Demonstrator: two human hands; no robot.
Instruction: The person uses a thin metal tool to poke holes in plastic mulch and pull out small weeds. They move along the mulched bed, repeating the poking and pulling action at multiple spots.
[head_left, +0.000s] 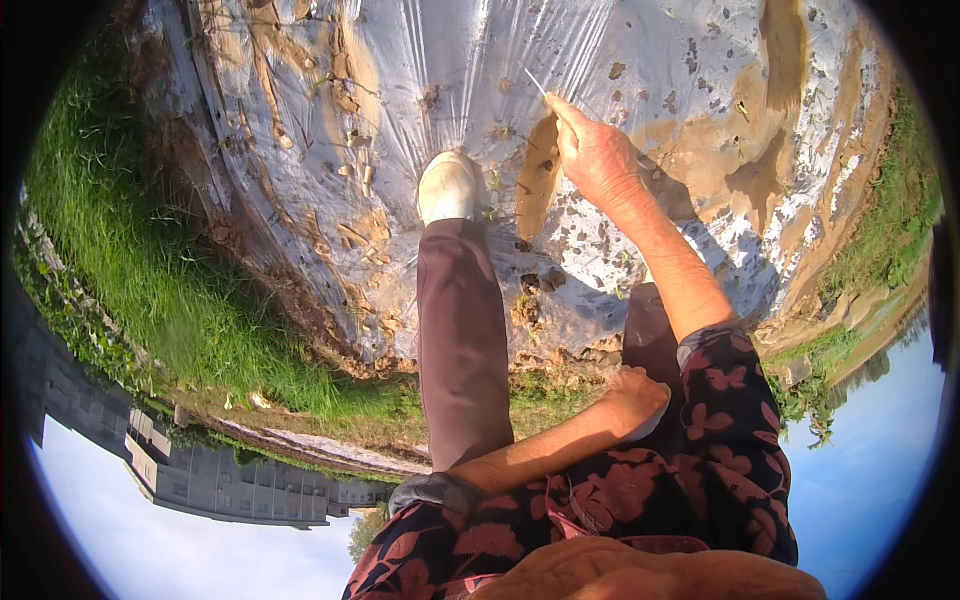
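Note:
My right hand (598, 156) reaches out over a soil bed covered with silvery plastic mulch film (480, 82). Between its thumb and forefinger is a thin white stick (534, 80), its tip pointing up and left just above the film. My left hand (636, 397) is curled in front of my right leg, near the knee. A pale edge shows along that hand, but what it belongs to is hidden. Small green seedlings (742, 110) stand here and there on the sheet. Beside my right hand, a muddy brown patch (537, 180) lies on the film.
My light-coloured shoe (448, 186) stands on the film. Soil clods (367, 225) and loose dirt lie scattered over it. Tall grass (172, 277) borders the bed on the left, with more grass (885, 217) at the right. A grey building (225, 480) appears at the lower left.

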